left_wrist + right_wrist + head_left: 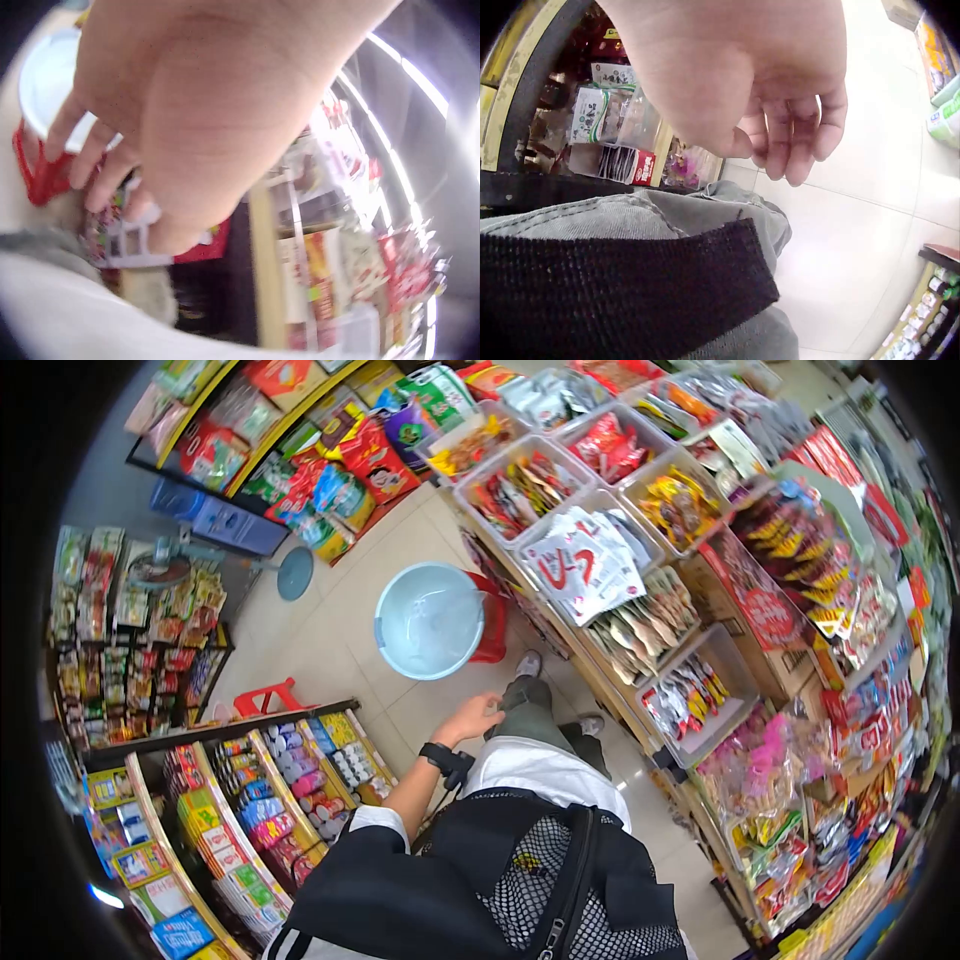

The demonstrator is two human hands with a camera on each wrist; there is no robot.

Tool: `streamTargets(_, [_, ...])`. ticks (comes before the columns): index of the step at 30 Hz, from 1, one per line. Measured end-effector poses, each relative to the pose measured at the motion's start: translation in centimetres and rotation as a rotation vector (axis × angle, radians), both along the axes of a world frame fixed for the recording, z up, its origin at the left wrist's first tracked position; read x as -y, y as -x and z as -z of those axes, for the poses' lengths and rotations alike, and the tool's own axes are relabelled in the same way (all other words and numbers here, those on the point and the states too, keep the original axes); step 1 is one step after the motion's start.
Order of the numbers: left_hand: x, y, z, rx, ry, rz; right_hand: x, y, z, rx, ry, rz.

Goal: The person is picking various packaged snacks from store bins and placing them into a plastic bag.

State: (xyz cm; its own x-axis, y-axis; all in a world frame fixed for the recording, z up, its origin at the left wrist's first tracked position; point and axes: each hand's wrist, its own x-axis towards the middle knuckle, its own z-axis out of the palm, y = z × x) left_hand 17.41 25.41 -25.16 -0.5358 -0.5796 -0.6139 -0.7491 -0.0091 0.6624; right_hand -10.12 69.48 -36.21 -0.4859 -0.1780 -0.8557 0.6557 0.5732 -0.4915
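My left hand (472, 718) hangs in front of my body, near my grey trouser leg (525, 705). Its fingers are loosely bent and hold nothing, as the left wrist view also shows. Ahead of it on the floor a pale blue plastic basin (402, 615) sits on or against a red stool (493, 622). Something clear and shiny lies inside the basin. Only the right wrist view shows my right hand (757, 82). It hangs beside my leg above the tiled floor, fingers loosely curled and nothing in them.
A display stand on the right bears clear plastic bins (725, 735) of packaged snacks. Shelves (215, 800) of small packs stand close on the left, with another red stool (268, 698) behind them. Snack bags (380, 460) fill a rack ahead. Tiled floor (345, 625) runs between.
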Motion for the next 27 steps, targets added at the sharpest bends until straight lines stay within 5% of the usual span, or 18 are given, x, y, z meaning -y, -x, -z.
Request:
streamTargets(6, [-0.7,-9.2,7.8,0.13,0.061,-0.197,1.6,-0.8,-1.5,-0.023,-0.002,-0.113])
streamTargets(9, [1.0,-12.8,13.7,0.178,0.404,-0.152,1.8,-2.6,-3.2,-0.06,-0.01,-0.148])
streamTargets(11, [5.6,-11.8,11.5,0.025,0.515,-0.393,1.7,-3.8,-4.1,-0.104,-0.006,-0.196])
streamTargets(13, [9.9,-10.2,10.3,0.012,0.302,-0.654,1.3,-5.1,-5.3,-0.163,0.02,-0.239])
streamTargets(18, [16.1,-9.2,15.3,-0.241,0.147,-0.781,8.0,-7.3,-14.7,-0.163,-0.044,-0.074])
streamTargets(20, [17.1,-9.6,18.0,-0.211,0.371,-0.728,7.7,-6.6,-16.4,-0.133,0.046,-0.1])
streamTargets(23, [17.6,-8.4,14.8,0.193,0.582,-0.625,12.2,-7.1,-22.1,-0.174,0.214,0.047])
streamTargets(27, [18.6,-10.9,23.1,0.097,0.544,-0.402,21.1,-6.5,-31.9,-0.294,0.441,0.077])
